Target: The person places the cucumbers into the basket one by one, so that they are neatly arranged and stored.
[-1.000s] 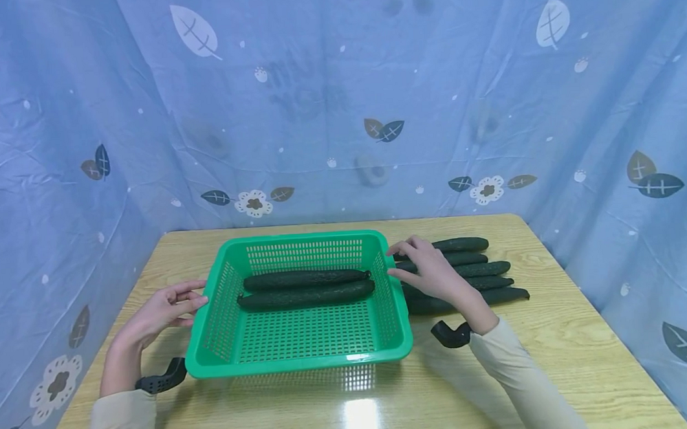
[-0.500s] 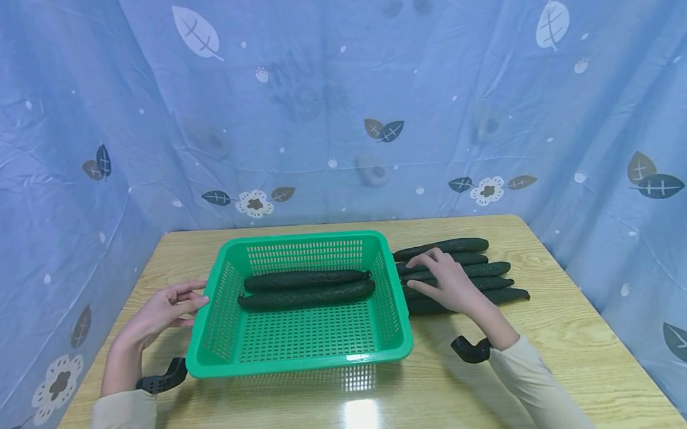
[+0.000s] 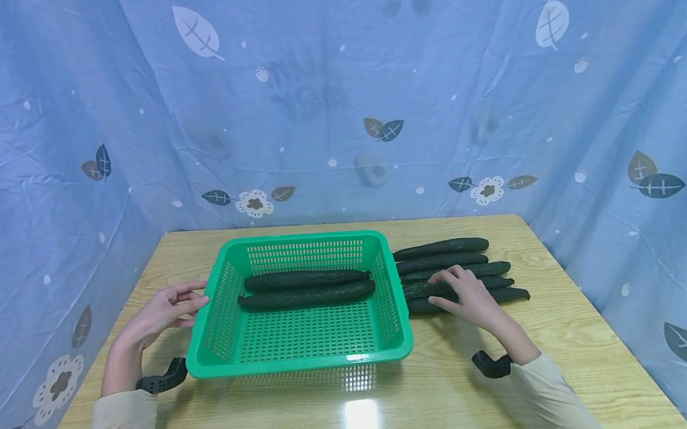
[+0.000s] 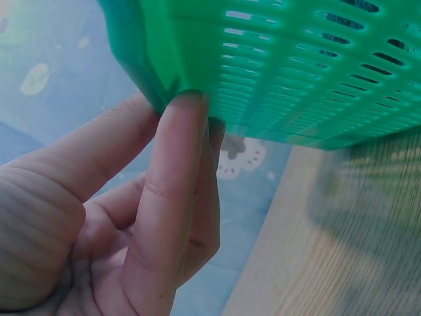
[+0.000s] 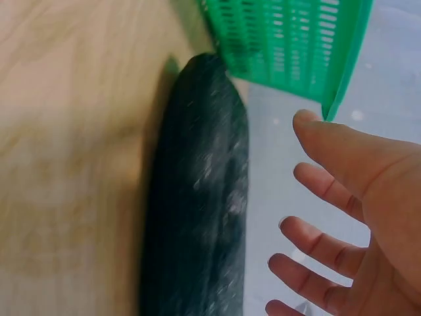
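A green plastic basket [image 3: 299,366] stands on the table, with two long dark green cucumbers, a rear one [image 3: 303,279] and a front one [image 3: 313,296], lying side by side inside. At its left rim, my left hand [image 3: 164,309] holds on with thumb and fingers; the left wrist view has the fingertips [image 4: 181,115] tucked under the rim edge. My right hand [image 3: 470,296] hovers over a row of several cucumbers right of the basket, fingers spread and holding nothing. Close below it in the right wrist view lies one thick cucumber [image 5: 197,197], one end near the basket wall [image 5: 276,46].
The row's rearmost cucumber [image 3: 447,247] lies near the back of the wooden table [image 3: 566,352]. A blue patterned curtain [image 3: 326,99] hangs behind and at both sides. Each wrist carries a black mount, one on the left [image 3: 164,377] and one on the right [image 3: 491,365].
My right hand has left the basket's right rim and moved right and toward the front, over the nearer cucumbers. My left hand and the basket have stayed in place.
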### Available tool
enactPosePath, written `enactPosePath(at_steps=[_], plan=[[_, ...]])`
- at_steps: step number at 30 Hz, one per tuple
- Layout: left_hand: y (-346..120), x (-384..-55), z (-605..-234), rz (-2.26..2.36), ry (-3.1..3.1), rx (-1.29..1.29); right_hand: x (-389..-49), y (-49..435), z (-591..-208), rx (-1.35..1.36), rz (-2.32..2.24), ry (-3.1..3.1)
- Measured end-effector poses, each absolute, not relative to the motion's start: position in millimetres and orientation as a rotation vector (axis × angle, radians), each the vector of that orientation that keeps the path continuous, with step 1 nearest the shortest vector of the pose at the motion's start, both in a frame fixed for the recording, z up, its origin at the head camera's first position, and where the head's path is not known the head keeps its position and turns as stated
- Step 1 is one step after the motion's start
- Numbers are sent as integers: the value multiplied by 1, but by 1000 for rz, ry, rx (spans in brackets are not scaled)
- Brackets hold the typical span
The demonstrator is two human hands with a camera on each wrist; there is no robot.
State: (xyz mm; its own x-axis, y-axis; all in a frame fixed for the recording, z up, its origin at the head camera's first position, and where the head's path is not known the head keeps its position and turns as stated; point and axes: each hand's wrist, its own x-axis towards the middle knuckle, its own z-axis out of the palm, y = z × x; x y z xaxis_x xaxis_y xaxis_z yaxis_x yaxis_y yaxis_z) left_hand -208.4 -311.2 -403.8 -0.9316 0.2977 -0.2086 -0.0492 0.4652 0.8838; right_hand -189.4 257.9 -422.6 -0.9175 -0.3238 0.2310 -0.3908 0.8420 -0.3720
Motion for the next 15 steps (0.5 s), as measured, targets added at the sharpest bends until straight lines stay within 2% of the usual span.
enactPosePath(at_steps=[15], plan=[[-310, -207, -402, 1446, 2388, 207, -180, 287, -448, 485, 613, -2890]])
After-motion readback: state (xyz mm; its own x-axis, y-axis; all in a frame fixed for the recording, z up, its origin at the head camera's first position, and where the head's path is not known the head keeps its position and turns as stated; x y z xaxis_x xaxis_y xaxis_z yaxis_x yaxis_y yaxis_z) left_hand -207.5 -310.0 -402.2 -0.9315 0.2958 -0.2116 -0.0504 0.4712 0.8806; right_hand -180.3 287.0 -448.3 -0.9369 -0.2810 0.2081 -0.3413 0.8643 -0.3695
